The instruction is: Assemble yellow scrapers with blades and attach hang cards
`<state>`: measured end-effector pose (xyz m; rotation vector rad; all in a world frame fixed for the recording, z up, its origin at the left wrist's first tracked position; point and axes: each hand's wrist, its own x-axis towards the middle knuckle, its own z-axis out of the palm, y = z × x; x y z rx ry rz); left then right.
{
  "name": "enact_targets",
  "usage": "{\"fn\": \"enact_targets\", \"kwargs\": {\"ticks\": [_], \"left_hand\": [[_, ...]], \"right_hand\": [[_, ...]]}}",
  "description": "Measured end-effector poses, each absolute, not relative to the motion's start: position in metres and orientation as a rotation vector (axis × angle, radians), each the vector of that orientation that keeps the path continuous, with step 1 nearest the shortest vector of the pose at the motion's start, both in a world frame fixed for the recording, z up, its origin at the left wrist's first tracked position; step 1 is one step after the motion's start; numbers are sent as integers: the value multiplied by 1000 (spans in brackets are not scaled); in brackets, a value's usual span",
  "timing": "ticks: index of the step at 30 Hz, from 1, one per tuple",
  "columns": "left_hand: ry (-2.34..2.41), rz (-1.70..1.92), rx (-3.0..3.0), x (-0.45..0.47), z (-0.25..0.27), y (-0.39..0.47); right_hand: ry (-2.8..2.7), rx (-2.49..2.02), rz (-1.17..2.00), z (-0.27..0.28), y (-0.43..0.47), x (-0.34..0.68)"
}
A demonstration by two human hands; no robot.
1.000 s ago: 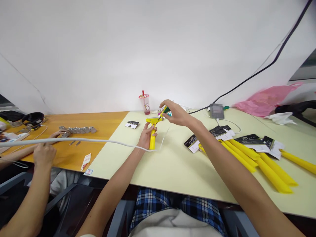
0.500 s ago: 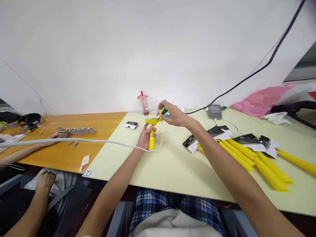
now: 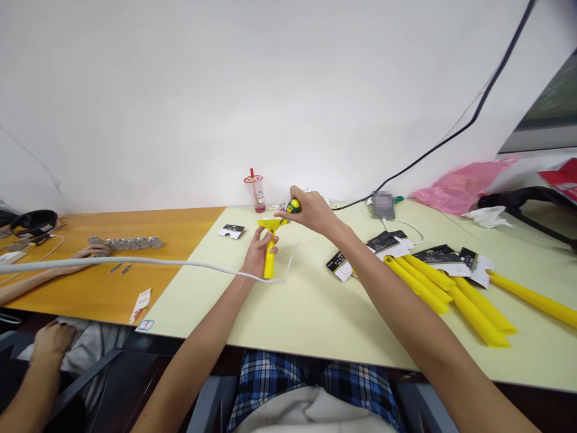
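My left hand [image 3: 255,254] is wrapped round the handle of a small yellow scraper [image 3: 269,266], holding it upright with its wide head at the top. Above that head, my right hand [image 3: 314,211] grips a green and yellow screwdriver [image 3: 293,206], whose rounded handle end faces me. The screwdriver's shaft and tip are hidden, so I cannot tell whether it touches the scraper. A thin white cable [image 3: 189,262] crosses in front of my left wrist.
Several long yellow handles [image 3: 478,313] lie at the right beside black and white cards [image 3: 439,258]. A lidded cup [image 3: 258,195] stands by the wall, with a small card [image 3: 231,231] nearer me. At the left, another person's hand [image 3: 92,252] touches metal parts [image 3: 135,243].
The screwdriver has turned from a slant to nearly end-on, and my right hand has come round over the scraper head. My left hand keeps its hold. The whole view has shifted slightly.
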<state>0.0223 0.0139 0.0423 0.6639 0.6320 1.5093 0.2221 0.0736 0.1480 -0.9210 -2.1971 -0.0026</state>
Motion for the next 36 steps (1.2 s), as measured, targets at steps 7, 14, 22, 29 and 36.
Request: {"fn": "enact_targets", "kwargs": {"ticks": [7,14,22,29,36], "left_hand": [[688,1563,745,20,41,17],[779,1593,805,28,40,12],[822,1676,786,34,42,9],[860,1739,769,34,38,12],[624,1706,653,2,55,13]], "right_hand": [[-2269,-1089,-155,153,66,217],[-2226,-1312,-226,154,69,221],[-2107,-1436,-149,155,68,217],[-2265,-1364,145,161,64,224],[-2429,-1325,332,201,52,275]]}}
